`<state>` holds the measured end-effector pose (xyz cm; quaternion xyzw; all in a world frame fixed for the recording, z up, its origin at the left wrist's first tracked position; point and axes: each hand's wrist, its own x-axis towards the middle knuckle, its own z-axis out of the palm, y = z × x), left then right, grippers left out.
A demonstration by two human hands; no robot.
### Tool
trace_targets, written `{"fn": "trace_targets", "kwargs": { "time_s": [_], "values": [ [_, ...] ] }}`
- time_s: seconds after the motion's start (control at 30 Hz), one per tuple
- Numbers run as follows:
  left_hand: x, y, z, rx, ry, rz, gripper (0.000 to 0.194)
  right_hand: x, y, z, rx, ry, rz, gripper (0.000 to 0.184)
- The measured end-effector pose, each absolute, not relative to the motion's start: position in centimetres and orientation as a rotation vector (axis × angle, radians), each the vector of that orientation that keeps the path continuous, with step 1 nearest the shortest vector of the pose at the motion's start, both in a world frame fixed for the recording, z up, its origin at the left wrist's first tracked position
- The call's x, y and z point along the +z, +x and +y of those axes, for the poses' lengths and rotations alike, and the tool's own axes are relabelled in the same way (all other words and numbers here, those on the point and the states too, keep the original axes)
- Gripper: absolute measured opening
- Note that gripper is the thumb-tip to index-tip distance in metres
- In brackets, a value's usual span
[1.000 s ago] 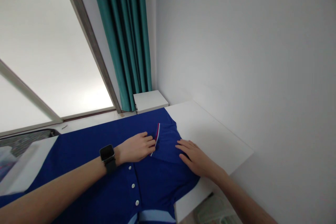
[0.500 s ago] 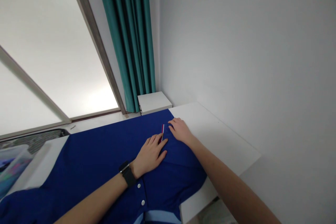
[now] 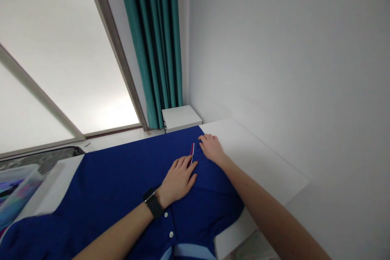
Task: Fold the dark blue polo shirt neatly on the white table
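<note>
A dark blue button-front shirt [image 3: 118,178] lies spread over a white table, its light blue collar [image 3: 195,251] nearest me and white buttons [image 3: 171,234] along the placket. My left hand [image 3: 178,178], with a black watch on its wrist, rests flat on the cloth, fingers apart. Its fingertips partly cover a small red-and-white strip [image 3: 192,149] on the shirt. Just right of that strip, my right hand [image 3: 211,147] lies on the shirt near its far right corner, fingers loosely bent and thumb apart. Its palm side is hidden.
The white tabletop [image 3: 262,162] runs to the right wall. Behind it stand a low white cabinet [image 3: 182,117] and a green curtain [image 3: 155,48]. A clear plastic bin [image 3: 27,191] with coloured items sits at the left edge, beside frosted sliding doors [image 3: 61,48].
The whole view has shifted slightly, so things appear a little farther right. Both hands stay in nearly the same places on the shirt.
</note>
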<state>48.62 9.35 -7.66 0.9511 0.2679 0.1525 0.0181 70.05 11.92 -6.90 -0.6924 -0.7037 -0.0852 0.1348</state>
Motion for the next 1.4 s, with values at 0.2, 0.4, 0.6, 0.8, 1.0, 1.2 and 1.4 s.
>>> {"fn": "trace_targets", "kwargs": {
  "time_s": [0.2,0.4,0.6,0.8,1.0,1.2,1.4],
  "values": [
    [-7.5,48.8,9.3,0.492,2.941,0.846,0.039,-5.7,75.8,11.2,-0.085,-2.116,-1.708,0.045],
    [-8.0,48.7,9.5,0.534,2.941,0.857,0.043,-6.5,72.5,7.0,-0.104,-2.099,-1.831,0.044],
    [-8.4,48.6,9.5,0.549,2.987,0.902,0.044,-8.8,66.5,4.6,-0.143,-2.006,-2.132,0.058],
    [-8.2,48.7,9.2,0.474,3.059,0.988,0.046,-9.0,66.7,4.4,-0.091,-2.034,-2.131,0.060],
    [-8.6,48.6,9.0,0.526,3.101,1.015,0.045,-9.2,67.3,2.9,-0.089,-2.015,-2.173,0.061],
    [-8.6,48.7,8.9,0.480,3.102,1.021,0.048,-9.4,67.2,2.5,-0.082,-2.016,-2.190,0.059],
    [-7.9,46.9,9.0,0.458,3.065,0.986,0.053,-9.3,67.3,2.4,-0.089,-2.002,-2.202,0.059]
  ]
}}
